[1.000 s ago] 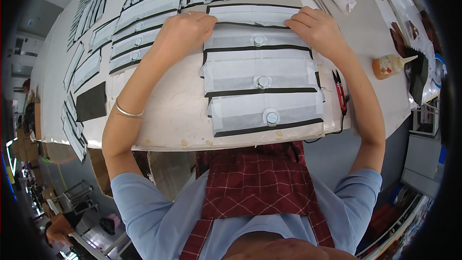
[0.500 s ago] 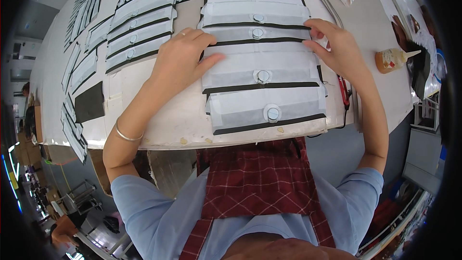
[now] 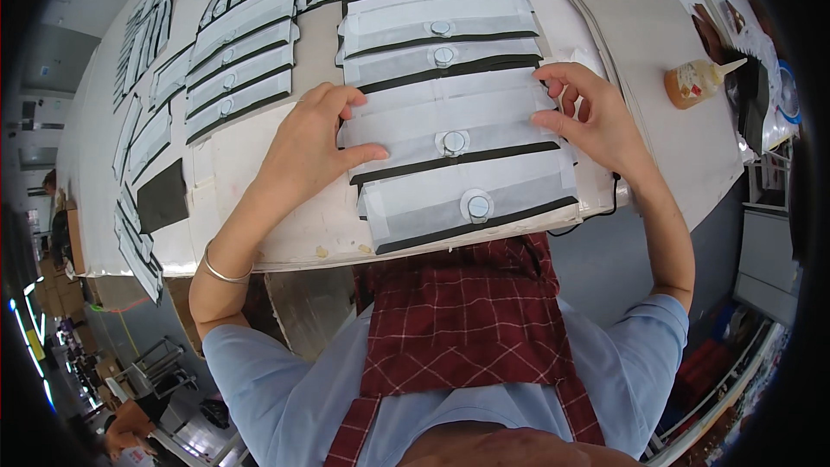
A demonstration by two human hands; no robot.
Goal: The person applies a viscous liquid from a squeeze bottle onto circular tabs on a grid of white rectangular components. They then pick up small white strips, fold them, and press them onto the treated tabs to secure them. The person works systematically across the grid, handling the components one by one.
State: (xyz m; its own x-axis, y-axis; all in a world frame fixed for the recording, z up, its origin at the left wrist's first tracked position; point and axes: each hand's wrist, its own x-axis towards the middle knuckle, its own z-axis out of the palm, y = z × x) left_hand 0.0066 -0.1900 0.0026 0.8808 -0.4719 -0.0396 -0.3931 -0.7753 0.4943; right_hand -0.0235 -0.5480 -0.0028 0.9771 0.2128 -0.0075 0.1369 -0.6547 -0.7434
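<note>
A column of white fabric panels with black edge strips, each with a round silvery disc, lies overlapping in front of me. My left hand (image 3: pixel 316 134) is at the left end of the third panel (image 3: pixel 415 111) from the far side; its fingers and thumb are apart, the thumb resting on the white cloth. At the same panel's right end is my right hand (image 3: pixel 592 117), thumb and forefinger apart and the other fingers curled. The nearest panel (image 3: pixel 424 216) lies by the table's front edge. Two more panels, including the farthest one (image 3: pixel 415 17), lie beyond my hands.
More overlapped panels (image 3: pixel 238 56) lie to the left, with further rows behind. A dark square piece (image 3: pixel 162 196) sits near the left table edge. On the right stand a squeeze bottle of amber liquid (image 3: pixel 692 85) and a blue-rimmed roll (image 3: pixel 788 92). A black cable (image 3: pixel 615 195) hangs over the front edge.
Both hands have moved nearer to me, from the second panel's black edge to the ends of the third. The view has shifted slightly. A red-handled tool by my right wrist no longer shows.
</note>
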